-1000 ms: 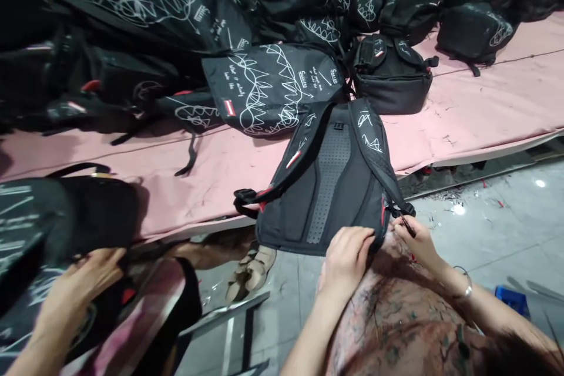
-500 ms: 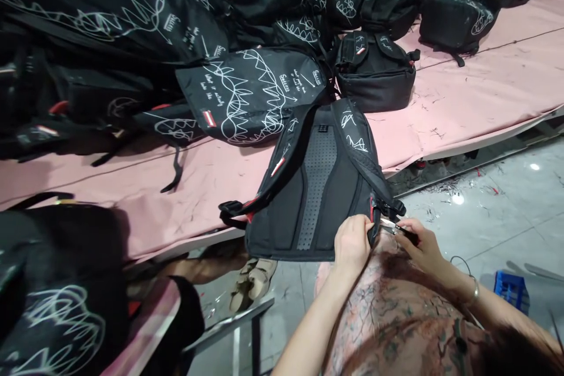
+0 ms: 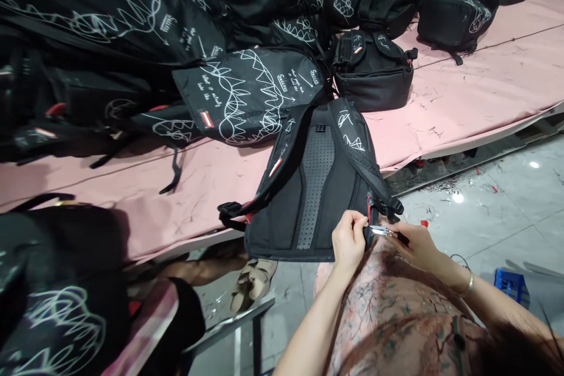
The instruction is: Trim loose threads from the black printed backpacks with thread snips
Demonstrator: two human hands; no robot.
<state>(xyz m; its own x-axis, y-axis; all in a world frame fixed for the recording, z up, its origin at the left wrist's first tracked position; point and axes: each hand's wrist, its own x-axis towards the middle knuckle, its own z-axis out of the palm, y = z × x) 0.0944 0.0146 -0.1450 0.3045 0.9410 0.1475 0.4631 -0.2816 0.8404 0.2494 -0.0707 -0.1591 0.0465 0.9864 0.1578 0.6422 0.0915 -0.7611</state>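
Observation:
A black backpack (image 3: 317, 188) lies back-side up at the near edge of the pink table (image 3: 467, 100), its grey mesh panel and two shoulder straps facing me. My left hand (image 3: 349, 239) pinches the bag's lower right corner by a red tab. My right hand (image 3: 416, 245) grips small metal thread snips (image 3: 382, 231), their tips touching that same corner, just below the right strap's buckle (image 3: 390, 207).
Many black backpacks with white scribble print (image 3: 251, 91) are heaped across the back and left of the table. Another black bag (image 3: 57, 282) fills the lower left. A sandalled foot (image 3: 253, 281) shows under the table. Thread scraps litter the grey floor; a small blue stool (image 3: 511, 286) stands right.
The other person's hand at lower left has gone from view. My left hand shifted from flat on the bag's bottom edge to a pinch at its corner, and my right hand brought the snips there.

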